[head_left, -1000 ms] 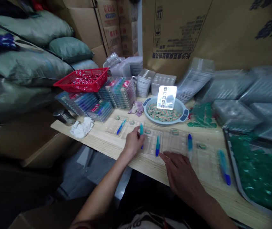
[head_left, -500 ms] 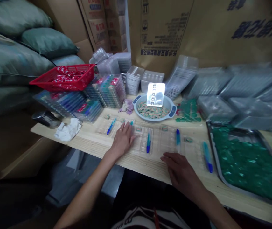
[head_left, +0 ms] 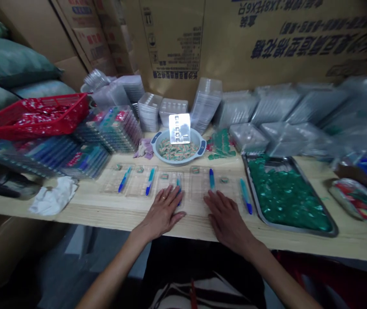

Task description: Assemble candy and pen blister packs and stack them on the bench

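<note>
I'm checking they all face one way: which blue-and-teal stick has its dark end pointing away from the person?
The fourth stick from the left, just beyond the right hand; the other sticks point their dark ends toward the person.

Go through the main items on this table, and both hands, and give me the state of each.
Left hand: palm down, partly covering the third stick
Right hand: palm down, grasping nothing visible
Clear trays: laid in a row
Pen-like sticks: one per tray
Blue bowl: holding small pieces
Metal tray: filled with green packets
Red basket: holding red-and-white packets
White cloth: crumpled
</note>
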The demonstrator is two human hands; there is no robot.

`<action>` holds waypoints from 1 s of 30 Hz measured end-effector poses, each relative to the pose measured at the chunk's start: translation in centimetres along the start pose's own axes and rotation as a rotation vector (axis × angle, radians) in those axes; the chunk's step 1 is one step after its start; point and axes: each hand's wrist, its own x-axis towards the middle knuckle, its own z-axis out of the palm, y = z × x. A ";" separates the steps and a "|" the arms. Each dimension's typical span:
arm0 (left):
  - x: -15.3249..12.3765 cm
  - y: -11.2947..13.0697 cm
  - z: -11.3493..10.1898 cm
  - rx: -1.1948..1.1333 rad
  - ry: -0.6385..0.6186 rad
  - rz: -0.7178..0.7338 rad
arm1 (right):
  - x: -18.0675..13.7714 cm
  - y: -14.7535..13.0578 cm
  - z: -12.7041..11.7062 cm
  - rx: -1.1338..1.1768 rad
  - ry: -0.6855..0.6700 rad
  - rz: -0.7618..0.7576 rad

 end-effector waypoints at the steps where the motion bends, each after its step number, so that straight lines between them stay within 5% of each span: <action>1: 0.2 0.0 0.0 -0.009 0.005 0.001 | -0.1 0.0 0.0 0.012 -0.020 -0.002; 8: 2.6 1.5 -1.0 -0.019 0.154 0.031 | -1.0 0.1 0.1 0.064 0.005 -0.034; 18: 8.4 1.5 0.2 0.118 -0.075 0.000 | -0.6 0.0 2.1 -0.063 0.071 0.048; 24: 6.6 2.4 2.6 0.211 0.080 0.135 | 0.4 -0.6 2.1 0.010 -0.018 0.113; 30: 5.3 2.7 3.6 0.233 0.312 0.229 | 1.2 1.7 -1.4 0.028 0.021 0.170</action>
